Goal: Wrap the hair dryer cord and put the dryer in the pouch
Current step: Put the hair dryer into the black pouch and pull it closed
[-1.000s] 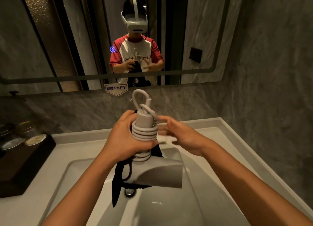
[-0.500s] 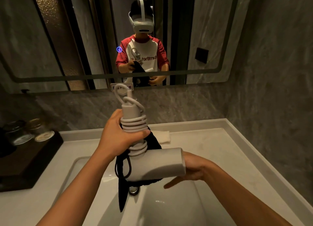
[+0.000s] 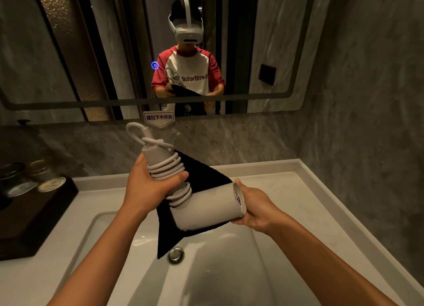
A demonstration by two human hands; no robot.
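I hold a grey hair dryer (image 3: 207, 208) above the sink, handle up and to the left. Its cord (image 3: 166, 168) is coiled in several turns around the handle, with a loop sticking out at the top. My left hand (image 3: 148, 186) grips the wrapped handle. My right hand (image 3: 254, 204) holds the barrel's grilled end together with an edge of the black pouch (image 3: 204, 175). The pouch hangs behind and under the dryer, one corner pointing down toward the drain. Whether the dryer is inside the pouch I cannot tell.
A white sink basin (image 3: 229, 271) with a metal drain plug (image 3: 176, 255) lies below. A dark tray (image 3: 34, 216) with lidded jars (image 3: 51, 184) stands on the counter at the left. A mirror (image 3: 263, 42) and a stone wall stand behind.
The dryer has tilted, its handle leaning left and its barrel end swinging toward me. My right hand moved from under the barrel to its end. The pouch now spreads out behind the dryer.
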